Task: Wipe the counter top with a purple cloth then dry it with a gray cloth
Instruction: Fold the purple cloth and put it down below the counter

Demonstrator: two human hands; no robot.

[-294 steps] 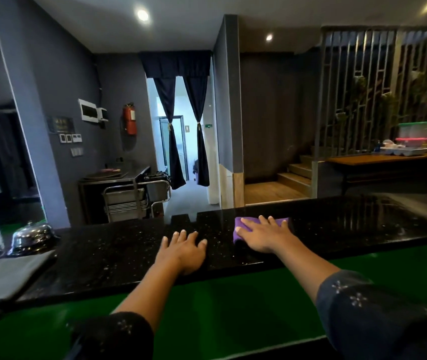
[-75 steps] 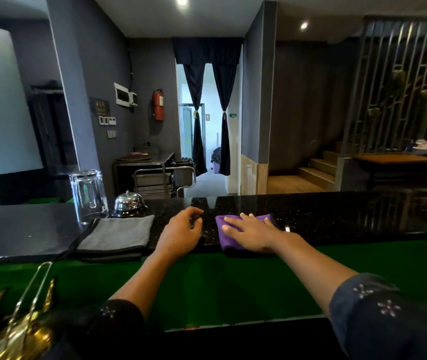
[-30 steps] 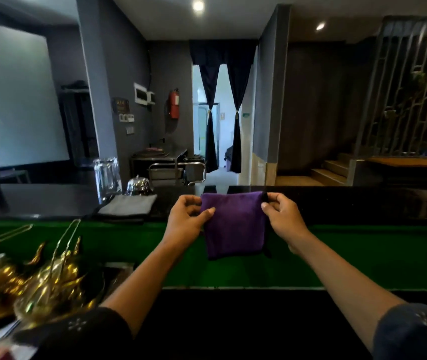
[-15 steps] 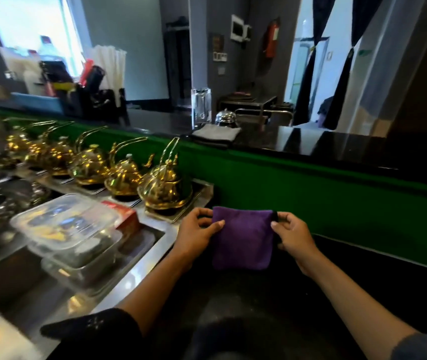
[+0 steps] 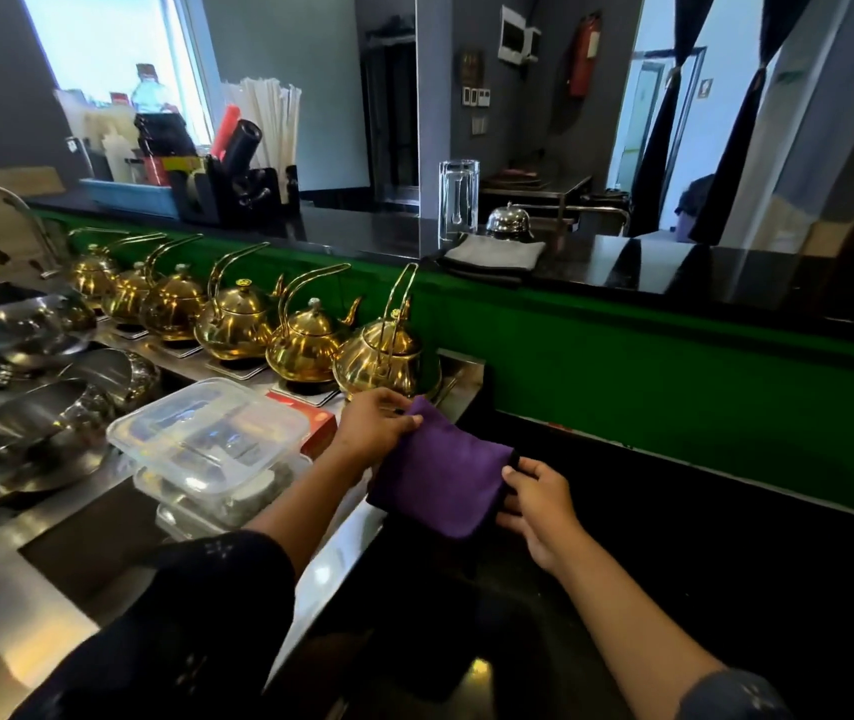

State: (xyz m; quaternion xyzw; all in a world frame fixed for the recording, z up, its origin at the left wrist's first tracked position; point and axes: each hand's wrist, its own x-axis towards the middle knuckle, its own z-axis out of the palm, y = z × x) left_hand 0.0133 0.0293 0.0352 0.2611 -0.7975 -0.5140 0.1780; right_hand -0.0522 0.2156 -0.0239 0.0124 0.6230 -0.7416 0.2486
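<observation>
Six gold teapots (image 5: 305, 345), two cloths (image 5: 440, 475), one glass (image 5: 458, 202).

The purple cloth (image 5: 440, 478) covers the fingers of the left hand (image 5: 373, 425) beneath its top corner, and its right edge hides the fingertips of the right hand (image 5: 539, 504). Whether the cloth touches the dark lower surface under it cannot be told. The gray cloth (image 5: 497, 256) lies folded, so its underside and layers are hidden. The contents of the clear plastic boxes (image 5: 209, 444) are blurred. The steel bowls (image 5: 24, 330) are cut off by the left edge.
</observation>
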